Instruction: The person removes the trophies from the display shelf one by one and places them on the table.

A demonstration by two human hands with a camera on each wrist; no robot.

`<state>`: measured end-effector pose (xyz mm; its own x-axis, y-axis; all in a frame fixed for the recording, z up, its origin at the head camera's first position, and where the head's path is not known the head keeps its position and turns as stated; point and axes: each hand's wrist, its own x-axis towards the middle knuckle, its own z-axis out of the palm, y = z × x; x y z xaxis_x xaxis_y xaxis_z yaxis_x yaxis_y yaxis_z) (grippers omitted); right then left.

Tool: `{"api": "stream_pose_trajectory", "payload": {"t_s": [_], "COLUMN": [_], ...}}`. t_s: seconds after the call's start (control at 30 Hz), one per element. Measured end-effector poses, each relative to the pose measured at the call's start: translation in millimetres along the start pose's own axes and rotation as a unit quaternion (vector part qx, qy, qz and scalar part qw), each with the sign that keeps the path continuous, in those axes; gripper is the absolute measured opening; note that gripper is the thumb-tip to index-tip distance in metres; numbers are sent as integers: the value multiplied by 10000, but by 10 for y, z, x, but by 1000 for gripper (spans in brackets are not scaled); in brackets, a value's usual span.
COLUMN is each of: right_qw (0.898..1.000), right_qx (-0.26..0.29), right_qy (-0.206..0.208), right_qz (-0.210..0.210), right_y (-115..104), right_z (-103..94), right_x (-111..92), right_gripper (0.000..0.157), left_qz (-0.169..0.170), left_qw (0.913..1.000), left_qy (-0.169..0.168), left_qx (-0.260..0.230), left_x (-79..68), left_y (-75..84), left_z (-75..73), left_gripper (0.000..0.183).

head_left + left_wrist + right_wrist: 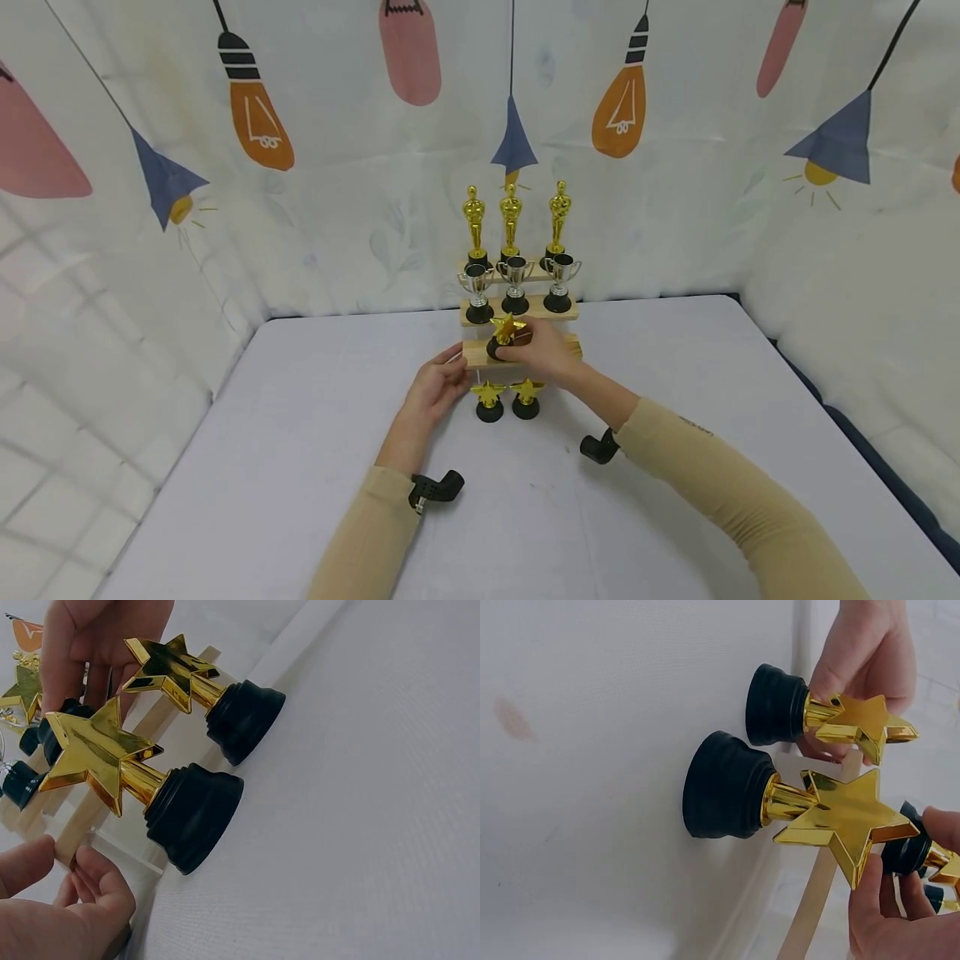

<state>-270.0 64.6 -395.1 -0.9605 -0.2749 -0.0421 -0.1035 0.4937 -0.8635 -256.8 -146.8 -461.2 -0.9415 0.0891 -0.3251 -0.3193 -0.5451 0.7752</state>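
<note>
My right hand [551, 350] grips a gold star trophy [507, 327] by its black base, at the lowest wooden shelf [477, 357] of a tiered stand. With thumb and fingers, my left hand [71, 904] pinches the left end of that shelf. Two more star trophies stand upright on the table in front of the stand: a left one [488, 402] and a right one [527, 401]. In the right wrist view, the right-hand table trophy [731, 787] partly covers the fingers around the held base [906, 851].
Silver cups [515, 283] stand on the middle shelf [536, 305], with gold figure trophies [511, 221] on the top one behind them. The stand is near the back edge of the white table [337, 375], before a printed curtain [337, 225].
</note>
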Motion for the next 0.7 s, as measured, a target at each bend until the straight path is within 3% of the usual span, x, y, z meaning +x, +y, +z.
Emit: {"api": "stream_pose_trajectory", "payload": {"t_s": [0.47, 0.7], "right_qw": [9999, 9999], "right_qx": [91, 162], "right_qy": [64, 4], "right_qz": [58, 7], "right_y": [44, 139], "right_z": [-161, -257], "right_x": [-75, -147], "right_gripper": [56, 61], "left_qz": [88, 103], "left_qw": [10000, 9999], "left_qy": [-18, 8], "left_qx": [29, -7], "left_x": [-1, -16], "left_y": [1, -7], "left_z": [26, 26], "left_gripper": [51, 51]}}
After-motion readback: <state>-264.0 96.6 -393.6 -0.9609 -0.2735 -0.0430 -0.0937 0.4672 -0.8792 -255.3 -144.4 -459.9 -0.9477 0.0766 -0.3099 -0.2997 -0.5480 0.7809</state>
